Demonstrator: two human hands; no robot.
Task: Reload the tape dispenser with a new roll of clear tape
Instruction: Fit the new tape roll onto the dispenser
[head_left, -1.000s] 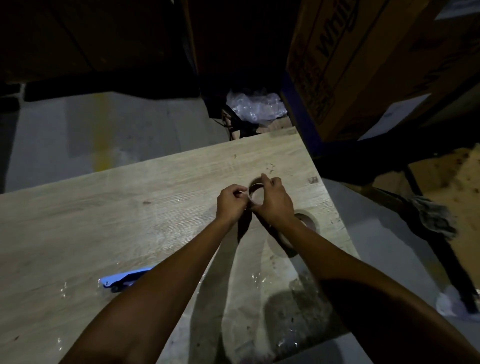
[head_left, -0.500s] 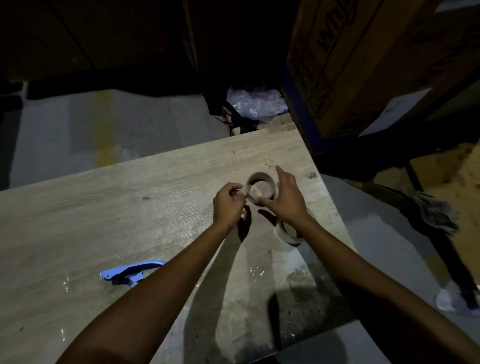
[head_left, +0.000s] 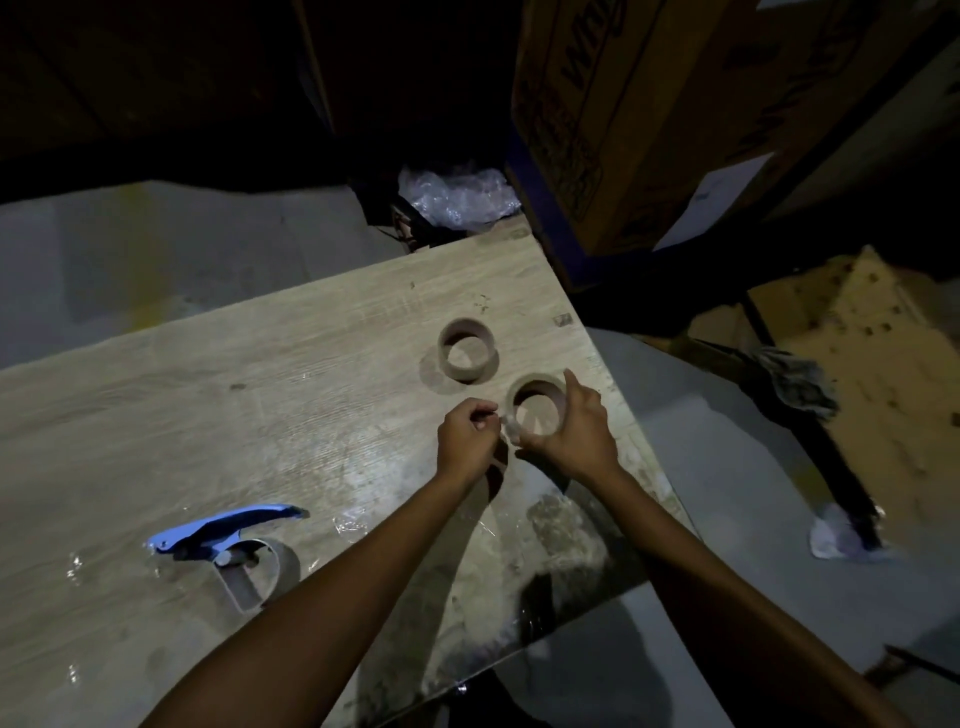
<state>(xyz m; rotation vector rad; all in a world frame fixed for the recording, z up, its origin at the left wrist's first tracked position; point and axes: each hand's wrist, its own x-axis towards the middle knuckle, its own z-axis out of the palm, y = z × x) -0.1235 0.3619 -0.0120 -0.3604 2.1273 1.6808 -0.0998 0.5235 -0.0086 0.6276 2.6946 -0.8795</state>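
Note:
A tape roll lies flat near the right edge of the wooden table. My right hand grips it from the right side. Fingers of my left hand are pinched together at the roll's left rim. A second brown ring lies flat just beyond, apart from both hands. The blue tape dispenser lies on its side at the front left, with a round ring on its hub. Dim light hides whether a tape end is lifted.
A large cardboard box stands beyond the table's far right corner, with crumpled clear plastic beside it. Right of the table, a dark metal frame and a rag stand over the grey floor. Bits of clear film lie on the table.
Both hands left the farther ring on the table and came back to the nearer roll. The view dropped, and the blue dispenser shows more fully.

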